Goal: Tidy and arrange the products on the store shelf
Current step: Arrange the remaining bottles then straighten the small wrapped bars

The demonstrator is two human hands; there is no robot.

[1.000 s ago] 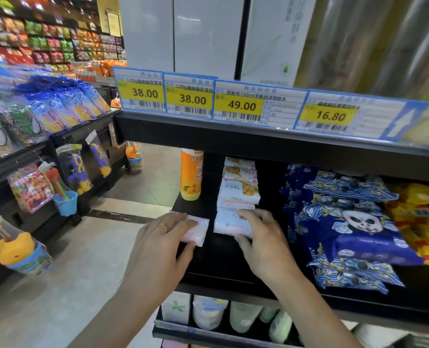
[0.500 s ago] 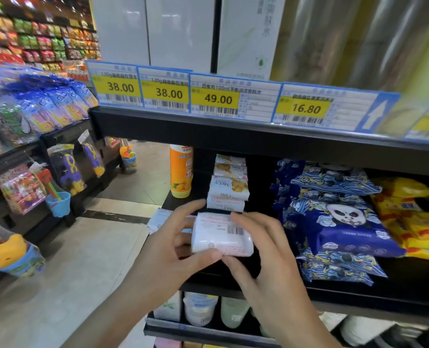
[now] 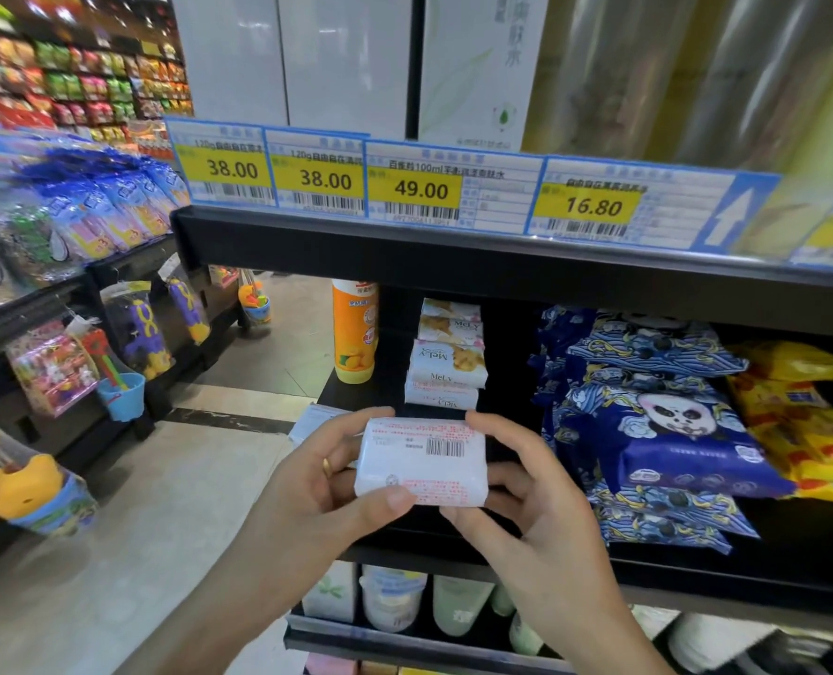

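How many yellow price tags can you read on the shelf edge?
4, left to right: 38.00, 38.00, 49.00, 16.80. A fifth at the far right is blurred.

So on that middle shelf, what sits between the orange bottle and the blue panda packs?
In the head view, a stack of white MeLy soap bars stands between the orange bottle and the blue panda packs, with bare dark shelf beside the stack.

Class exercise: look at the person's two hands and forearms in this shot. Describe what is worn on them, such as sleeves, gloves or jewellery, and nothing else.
Both forearms are bare as far as the picture shows: no sleeves or cuffs come into view. Neither hand wears a glove, and no watch or bracelet shows. The left hand has a gold-coloured ring on one of its fingers. The right hand shows no ring on the fingers that can be seen.
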